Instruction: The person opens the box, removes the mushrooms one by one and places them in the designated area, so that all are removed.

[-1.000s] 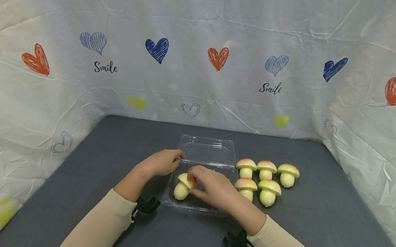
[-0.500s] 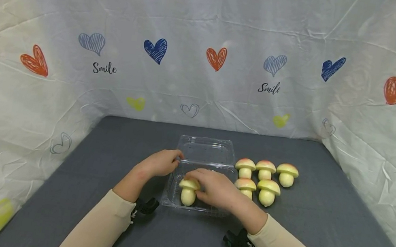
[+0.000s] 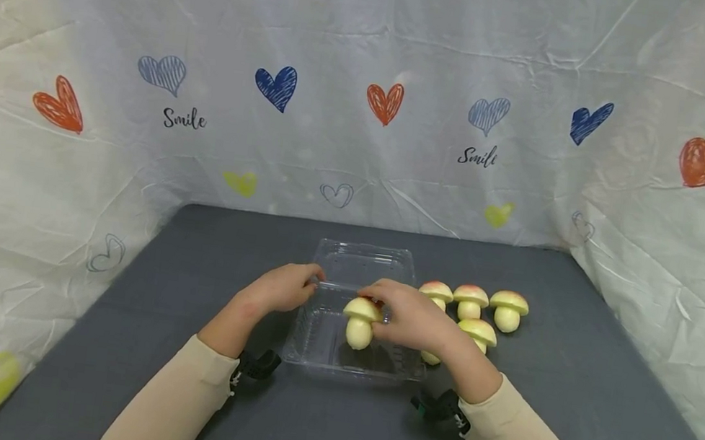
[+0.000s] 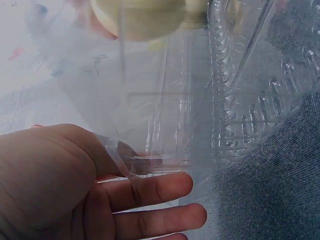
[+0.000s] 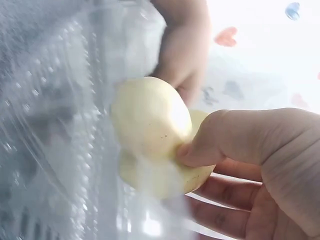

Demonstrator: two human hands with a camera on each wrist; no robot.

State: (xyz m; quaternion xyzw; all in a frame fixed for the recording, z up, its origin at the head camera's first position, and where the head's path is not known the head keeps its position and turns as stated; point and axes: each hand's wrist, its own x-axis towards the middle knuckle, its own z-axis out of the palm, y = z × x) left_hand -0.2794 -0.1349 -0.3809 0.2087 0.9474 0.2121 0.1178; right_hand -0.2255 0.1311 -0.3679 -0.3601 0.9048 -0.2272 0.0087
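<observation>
A clear plastic clamshell container (image 3: 312, 346) lies with its lid (image 3: 363, 265) laid back on the dark table. At its left rear corner my left hand (image 3: 282, 288) pinches the rim; in the left wrist view the thumb shows through the plastic wall, with the fingers (image 4: 165, 192) outside. My right hand (image 3: 413, 318) holds a mushroom (image 3: 359, 331) over the container, its pale stem down and its cap against thumb and fingers. Seen from the right wrist, the thumb presses the mushroom (image 5: 150, 117) where stem meets cap. Whether it touches the container's floor, I cannot tell.
Several more mushrooms with reddish-yellow caps stand right of the container, among them one at the far right (image 3: 508, 310) and one nearer (image 3: 478, 332). My right forearm partly covers some. A white sheet printed with hearts (image 3: 384, 104) hangs behind the dark tabletop (image 3: 227, 235).
My right hand has carried the mushroom from the container's left side rightward and up, and it has turned from tilted to upright. My left hand stays at the corner.
</observation>
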